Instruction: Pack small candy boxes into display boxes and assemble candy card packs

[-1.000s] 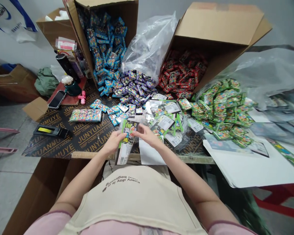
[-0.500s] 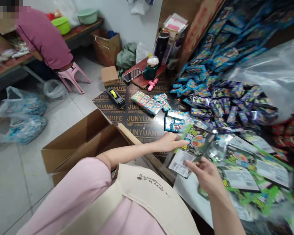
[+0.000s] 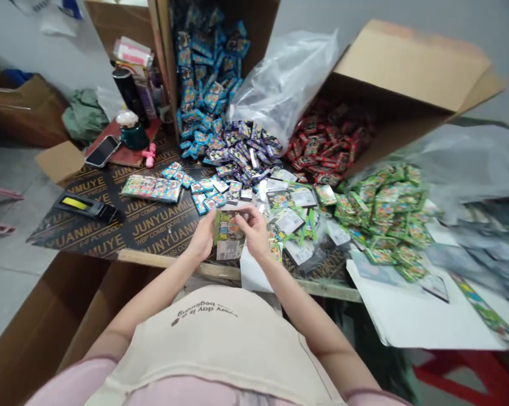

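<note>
Both my hands hold one printed plastic pouch (image 3: 228, 234) upright above the front edge of the plywood table (image 3: 153, 228). My left hand (image 3: 202, 237) grips its left side. My right hand (image 3: 253, 230) pinches its top right corner. The pouch has a green and black print with a white label at its bottom. Just right of my hands lies a loose heap of similar pouches (image 3: 292, 217). Small blue packets (image 3: 206, 194) lie on the table beyond my hands.
A tipped box of blue packets (image 3: 203, 67) stands at the back, purple packets (image 3: 241, 149) spill below it, a box of red packets (image 3: 326, 141) and a green pile (image 3: 385, 214) lie right. A phone (image 3: 102, 150), cup (image 3: 131, 132) and tape dispenser (image 3: 85, 207) sit left. An open carton (image 3: 47, 321) stands below the table.
The view swung left toward the floor carton and a seated person, then back to the table. Both hands still grip the pouch, which is upright and centred in front of me again.
</note>
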Action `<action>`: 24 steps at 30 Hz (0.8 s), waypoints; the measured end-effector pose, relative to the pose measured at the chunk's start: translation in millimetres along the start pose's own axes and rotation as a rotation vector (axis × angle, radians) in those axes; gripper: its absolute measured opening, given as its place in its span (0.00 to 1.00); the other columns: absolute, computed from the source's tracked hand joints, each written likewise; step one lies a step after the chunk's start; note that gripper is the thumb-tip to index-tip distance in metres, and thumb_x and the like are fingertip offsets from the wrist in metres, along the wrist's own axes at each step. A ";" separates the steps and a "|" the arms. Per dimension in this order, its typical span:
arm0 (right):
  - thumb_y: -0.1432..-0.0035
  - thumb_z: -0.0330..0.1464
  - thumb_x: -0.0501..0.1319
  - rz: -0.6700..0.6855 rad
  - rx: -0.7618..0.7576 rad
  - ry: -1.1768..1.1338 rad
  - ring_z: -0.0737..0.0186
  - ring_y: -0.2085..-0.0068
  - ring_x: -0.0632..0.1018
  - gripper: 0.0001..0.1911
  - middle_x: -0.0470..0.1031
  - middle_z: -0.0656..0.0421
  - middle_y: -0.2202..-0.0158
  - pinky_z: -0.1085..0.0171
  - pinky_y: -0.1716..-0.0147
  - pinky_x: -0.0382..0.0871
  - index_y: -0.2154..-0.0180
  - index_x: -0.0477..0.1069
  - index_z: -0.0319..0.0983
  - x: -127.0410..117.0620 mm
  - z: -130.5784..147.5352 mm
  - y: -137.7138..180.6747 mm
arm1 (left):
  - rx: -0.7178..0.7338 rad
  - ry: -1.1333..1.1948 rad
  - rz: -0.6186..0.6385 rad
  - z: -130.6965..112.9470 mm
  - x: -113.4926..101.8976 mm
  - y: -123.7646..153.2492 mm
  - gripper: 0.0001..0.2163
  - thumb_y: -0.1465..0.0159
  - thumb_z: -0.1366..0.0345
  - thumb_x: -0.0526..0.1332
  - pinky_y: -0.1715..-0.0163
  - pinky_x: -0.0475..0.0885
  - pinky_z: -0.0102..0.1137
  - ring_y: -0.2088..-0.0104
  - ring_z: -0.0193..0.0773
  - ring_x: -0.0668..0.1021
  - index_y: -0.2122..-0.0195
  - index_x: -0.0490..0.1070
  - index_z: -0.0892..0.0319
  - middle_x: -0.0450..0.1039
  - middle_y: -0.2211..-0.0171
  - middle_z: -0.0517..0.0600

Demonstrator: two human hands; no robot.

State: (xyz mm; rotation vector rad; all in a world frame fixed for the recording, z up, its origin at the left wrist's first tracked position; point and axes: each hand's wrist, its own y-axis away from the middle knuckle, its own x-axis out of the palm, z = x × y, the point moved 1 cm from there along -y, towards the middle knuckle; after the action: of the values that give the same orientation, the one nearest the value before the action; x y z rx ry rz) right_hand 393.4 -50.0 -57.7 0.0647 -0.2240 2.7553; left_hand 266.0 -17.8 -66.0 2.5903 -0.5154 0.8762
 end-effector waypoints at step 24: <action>0.52 0.38 0.71 0.053 -0.026 0.009 0.63 0.71 0.79 0.08 0.81 0.60 0.70 0.61 0.68 0.75 0.69 0.80 0.43 -31.1 35.9 11.2 | 0.322 -0.748 0.091 -57.9 18.0 6.0 0.09 0.54 0.63 0.74 0.69 0.73 0.32 0.73 0.38 0.78 0.72 0.81 0.59 0.79 0.74 0.51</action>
State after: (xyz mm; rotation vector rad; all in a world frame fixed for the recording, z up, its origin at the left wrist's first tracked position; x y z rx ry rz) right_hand 418.7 -77.5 -26.3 0.0398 -0.2627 2.8039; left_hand 247.6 -1.5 -10.2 3.1777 -0.7320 -0.0399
